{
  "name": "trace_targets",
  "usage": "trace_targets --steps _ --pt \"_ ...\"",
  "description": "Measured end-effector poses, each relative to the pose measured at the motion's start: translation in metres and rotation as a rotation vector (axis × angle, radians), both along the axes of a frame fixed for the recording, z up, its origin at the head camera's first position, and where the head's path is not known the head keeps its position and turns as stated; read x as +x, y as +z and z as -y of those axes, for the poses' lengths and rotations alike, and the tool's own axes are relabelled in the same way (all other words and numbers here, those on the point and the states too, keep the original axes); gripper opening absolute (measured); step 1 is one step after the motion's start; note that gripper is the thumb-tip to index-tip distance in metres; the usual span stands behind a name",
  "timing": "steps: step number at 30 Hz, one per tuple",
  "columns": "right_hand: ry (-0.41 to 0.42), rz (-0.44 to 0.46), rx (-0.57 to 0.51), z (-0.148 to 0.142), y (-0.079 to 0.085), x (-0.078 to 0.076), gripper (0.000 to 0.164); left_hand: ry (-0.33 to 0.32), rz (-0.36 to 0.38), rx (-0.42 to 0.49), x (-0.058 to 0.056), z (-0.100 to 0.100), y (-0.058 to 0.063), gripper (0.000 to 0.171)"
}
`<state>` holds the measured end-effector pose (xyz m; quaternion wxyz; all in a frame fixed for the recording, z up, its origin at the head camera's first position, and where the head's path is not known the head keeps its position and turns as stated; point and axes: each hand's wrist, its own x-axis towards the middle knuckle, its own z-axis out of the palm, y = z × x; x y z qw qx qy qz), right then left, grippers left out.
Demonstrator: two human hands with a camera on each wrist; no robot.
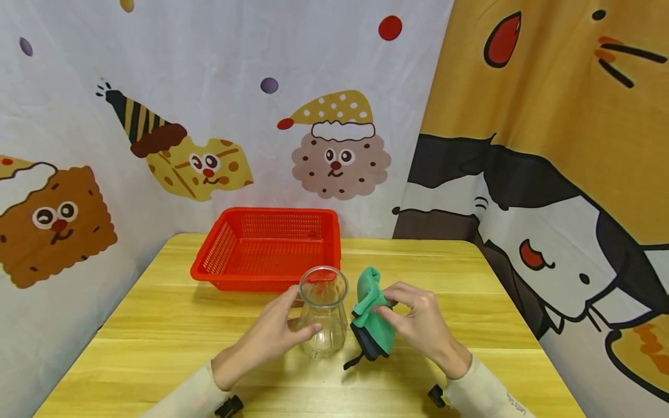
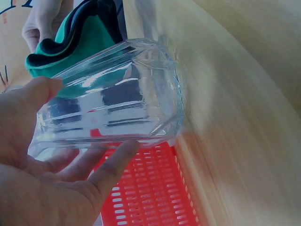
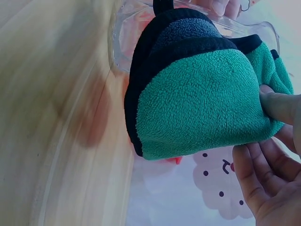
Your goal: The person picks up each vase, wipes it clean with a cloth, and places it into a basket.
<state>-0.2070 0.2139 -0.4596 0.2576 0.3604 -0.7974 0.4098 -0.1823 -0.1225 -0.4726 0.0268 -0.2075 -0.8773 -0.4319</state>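
A clear glass vase (image 1: 330, 337) with a flared rim stands upright near the middle of the table. My left hand (image 1: 269, 331) holds it from the left side, thumb in front and fingers behind; the left wrist view shows the ribbed glass (image 2: 117, 99) between thumb and fingers. Just right of the vase, my right hand (image 1: 420, 319) pinches a folded green towel (image 1: 384, 334) with dark edging by its upper part. In the right wrist view the towel (image 3: 197, 103) shows a fuzzy surface, a grey-blue inner side and a black loop.
A red plastic basket (image 1: 235, 285) with perforated walls sits behind the vase on the wooden table (image 1: 209, 360). Curtains (image 1: 225, 69) printed with cartoon figures hang behind and beside the table.
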Motion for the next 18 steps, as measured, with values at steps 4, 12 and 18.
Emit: trace_targets --steps 4,12,18 --pt "0.005 0.007 0.004 0.0011 -0.0018 0.0014 0.031 -0.032 0.014 0.047 -0.0003 0.004 -0.0006 0.064" --pt "0.014 0.026 0.023 0.0029 -0.0045 0.0038 0.029 -0.055 0.051 0.083 0.0014 0.0085 -0.0013 0.064" --pt "0.014 0.016 0.061 0.0066 -0.0091 0.0053 0.028 -0.047 0.062 0.072 0.0021 0.0039 -0.0004 0.066"
